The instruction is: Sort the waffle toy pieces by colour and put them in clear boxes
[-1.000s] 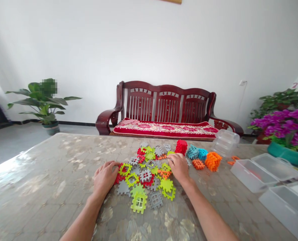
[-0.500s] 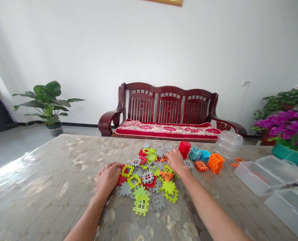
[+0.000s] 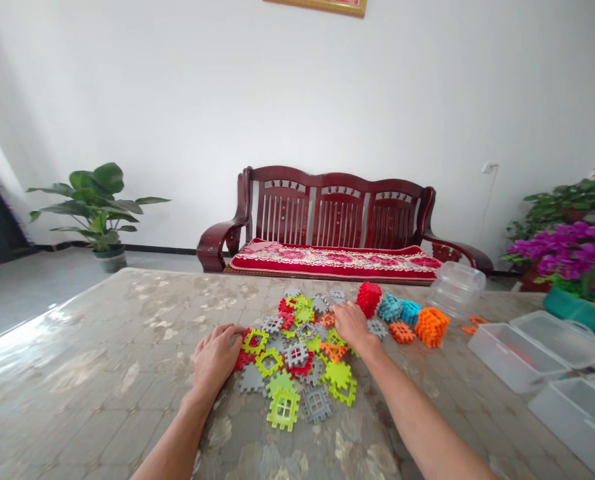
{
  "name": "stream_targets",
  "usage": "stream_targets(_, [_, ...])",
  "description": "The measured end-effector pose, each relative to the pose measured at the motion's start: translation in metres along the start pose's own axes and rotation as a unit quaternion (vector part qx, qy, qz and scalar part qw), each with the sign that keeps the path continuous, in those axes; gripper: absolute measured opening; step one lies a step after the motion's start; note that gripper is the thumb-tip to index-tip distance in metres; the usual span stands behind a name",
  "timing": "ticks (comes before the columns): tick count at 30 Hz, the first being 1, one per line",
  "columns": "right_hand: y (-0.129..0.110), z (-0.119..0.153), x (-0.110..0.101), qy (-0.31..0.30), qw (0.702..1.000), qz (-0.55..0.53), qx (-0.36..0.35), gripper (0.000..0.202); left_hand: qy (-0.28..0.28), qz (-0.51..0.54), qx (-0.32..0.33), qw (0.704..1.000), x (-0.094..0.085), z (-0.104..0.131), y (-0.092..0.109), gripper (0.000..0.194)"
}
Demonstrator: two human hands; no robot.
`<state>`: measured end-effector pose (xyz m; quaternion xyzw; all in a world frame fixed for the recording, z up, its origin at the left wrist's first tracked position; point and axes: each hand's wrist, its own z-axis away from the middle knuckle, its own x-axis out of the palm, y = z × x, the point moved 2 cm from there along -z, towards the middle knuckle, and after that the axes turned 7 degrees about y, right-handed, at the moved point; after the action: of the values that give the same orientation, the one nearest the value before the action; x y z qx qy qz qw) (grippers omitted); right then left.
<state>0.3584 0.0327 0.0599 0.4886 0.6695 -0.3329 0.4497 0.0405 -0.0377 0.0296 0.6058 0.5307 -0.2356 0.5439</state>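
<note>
A loose pile of flat notched plastic pieces in green, grey, red and orange lies on the patterned table [image 3: 142, 393]. At the pile's left edge rests my left hand [image 3: 217, 353], fingers bent, fingertips beside a green window piece [image 3: 255, 341] and a red one. My right hand [image 3: 350, 323] lies over the upper right of the pile, its fingertips by an orange piece [image 3: 328, 320]; whether it grips anything is hidden. Just beyond it sit a red stack [image 3: 368, 299], blue stacks [image 3: 390, 307] and an orange stack [image 3: 431, 327].
Open clear plastic boxes [image 3: 517, 353] stand at the right, with another clear container [image 3: 457, 288] behind them. A teal pot of purple flowers [image 3: 582, 311] is at the far right. Behind the table is a wooden bench [image 3: 335, 207]; a potted plant [image 3: 110, 257] stands left.
The fingers of my right hand have shifted slightly, and more of the orange piece beside them shows. The view has tilted up a little.
</note>
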Motion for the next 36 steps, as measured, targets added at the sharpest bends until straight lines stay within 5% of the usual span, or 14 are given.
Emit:
stream_targets(7, [0.027,0.024,-0.019,0.136,0.983,-0.091,0.083,0.039,0.003,-0.006,0.003,1.000,0.002,-0.001,-0.002,0.036])
stream_targets(12, [0.089,0.058,-0.015,0.257,0.917,-0.192,0.237,0.036,0.000,-0.009,0.005,1.000,0.005,-0.003,-0.004,0.037])
stream_targets(18, [0.142,0.101,-0.003,0.288,0.861,-0.190,0.374,0.047,-0.001,-0.013,0.012,1.000,0.009,-0.005,-0.008,0.038])
stream_targets(30, [0.146,0.111,0.003,0.236,0.873,-0.136,0.406,0.045,-0.011,-0.018,0.015,1.000,0.008,-0.006,-0.008,0.038])
stream_targets(36, [0.145,0.112,0.001,0.273,0.893,-0.093,0.347,0.039,-0.009,-0.025,0.015,1.000,0.008,-0.005,-0.007,0.039])
